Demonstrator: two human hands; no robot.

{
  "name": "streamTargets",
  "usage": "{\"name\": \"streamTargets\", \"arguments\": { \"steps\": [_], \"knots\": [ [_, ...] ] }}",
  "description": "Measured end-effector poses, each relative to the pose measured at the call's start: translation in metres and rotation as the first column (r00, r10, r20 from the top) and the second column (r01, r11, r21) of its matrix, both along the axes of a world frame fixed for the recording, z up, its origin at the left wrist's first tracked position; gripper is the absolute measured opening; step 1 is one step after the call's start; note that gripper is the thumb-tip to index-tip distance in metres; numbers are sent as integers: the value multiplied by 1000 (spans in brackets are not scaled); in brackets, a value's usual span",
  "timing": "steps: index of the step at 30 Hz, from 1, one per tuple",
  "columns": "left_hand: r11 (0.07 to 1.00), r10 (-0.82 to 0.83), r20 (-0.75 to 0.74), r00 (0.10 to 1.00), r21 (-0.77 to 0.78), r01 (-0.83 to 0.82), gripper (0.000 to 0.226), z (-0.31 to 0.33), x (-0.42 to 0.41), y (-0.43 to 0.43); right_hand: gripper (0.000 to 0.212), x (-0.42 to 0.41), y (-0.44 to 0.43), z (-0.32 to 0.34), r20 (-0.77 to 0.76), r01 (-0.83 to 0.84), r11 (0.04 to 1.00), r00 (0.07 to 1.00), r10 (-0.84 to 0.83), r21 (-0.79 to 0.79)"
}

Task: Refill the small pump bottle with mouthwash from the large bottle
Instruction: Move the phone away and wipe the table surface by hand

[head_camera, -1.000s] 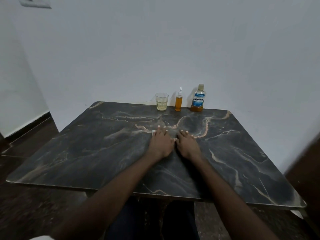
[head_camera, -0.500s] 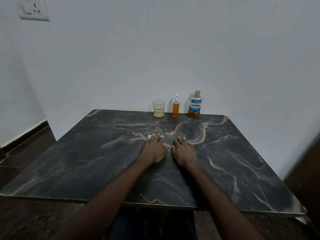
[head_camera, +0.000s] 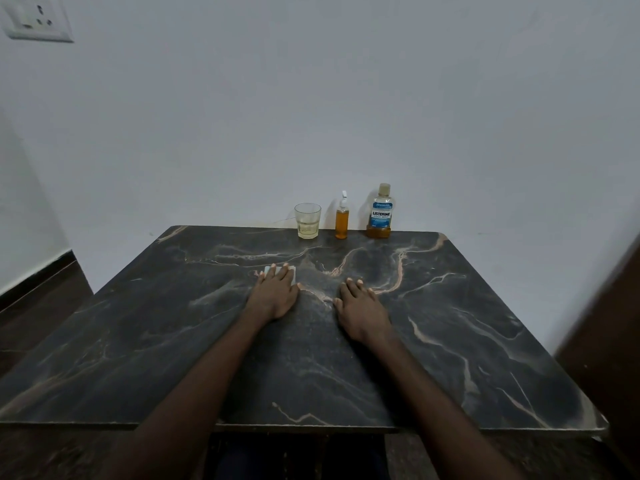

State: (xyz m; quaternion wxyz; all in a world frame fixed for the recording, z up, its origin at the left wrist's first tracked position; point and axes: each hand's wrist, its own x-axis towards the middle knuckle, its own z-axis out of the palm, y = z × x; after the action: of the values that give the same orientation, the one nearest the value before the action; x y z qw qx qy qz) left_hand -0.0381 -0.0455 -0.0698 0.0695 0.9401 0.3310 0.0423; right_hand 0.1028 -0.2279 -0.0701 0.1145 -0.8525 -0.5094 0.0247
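Bench [head_camera: 207,341]: dark marble top.
Hands: left hand [head_camera: 275,294] flat, fingers spread over a white card [head_camera: 293,271]; right hand [head_camera: 362,311] flat, empty. They were side by side half a second ago and now lie apart, probably readying a reach.
Large bottle [head_camera: 380,211]: 12 o'clock edge, capped, untouched.
Glass [head_camera: 307,220]: 11 o'clock of the hands.
Small pump bottle [head_camera: 341,219]: between the two, unopened.

Glass tumbler [head_camera: 307,220], a little pale liquid inside, is set upright at the far edge of the dark marble table [head_camera: 138,341]. Wall socket [head_camera: 36,18] is mounted on white wall, upper left.
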Motion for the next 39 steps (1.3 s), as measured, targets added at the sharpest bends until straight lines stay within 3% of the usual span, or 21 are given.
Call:
{"name": "streamTargets", "arguments": {
  "steps": [21,39],
  "knots": [
    [999,46,-4,999,19,-45,62,-8,-6,88,69,-27,117,1,-23,-47,997,999,45,-59],
    [995,102,75,992,17,-103,61,-6,35,142,69,-24,124,-9,1,-55,998,999,55,-23]
  ]
}}
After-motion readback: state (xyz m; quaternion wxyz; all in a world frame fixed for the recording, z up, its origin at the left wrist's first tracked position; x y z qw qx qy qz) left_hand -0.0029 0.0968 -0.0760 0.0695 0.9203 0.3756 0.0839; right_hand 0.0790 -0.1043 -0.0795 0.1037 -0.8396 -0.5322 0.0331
